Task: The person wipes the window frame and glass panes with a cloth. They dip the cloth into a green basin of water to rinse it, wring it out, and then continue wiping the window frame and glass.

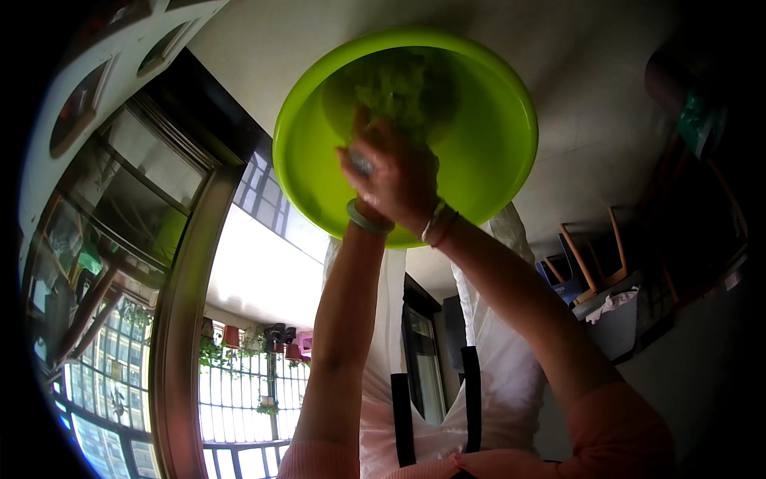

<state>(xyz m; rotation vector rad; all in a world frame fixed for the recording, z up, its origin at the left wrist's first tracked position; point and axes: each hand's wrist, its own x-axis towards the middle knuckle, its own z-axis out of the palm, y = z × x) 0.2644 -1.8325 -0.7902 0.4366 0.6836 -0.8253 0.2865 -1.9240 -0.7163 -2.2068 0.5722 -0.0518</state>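
Note:
My two hands are pressed together over a large lime-green basin (503, 152). My right hand (399, 172) lies on top, its fingers curled, with a small pale, shiny patch (361, 164) showing at them; what that is I cannot make out. My left hand (370, 209) is mostly hidden beneath the right one, so its fingers cannot be told apart. A pale bangle (370, 217) circles my left wrist, and a thin band (436, 223) sits at my right wrist. Deep in the basin, beyond my fingers, is a blurred pale green leafy-looking mass (395, 92).
The basin stands on a light floor (582, 96). To the left is a dark-framed glass door (183, 319), with potted plants (231, 339) by a barred window. A wooden-legged chair (594, 255) and a grey bin (618, 327) are at the right.

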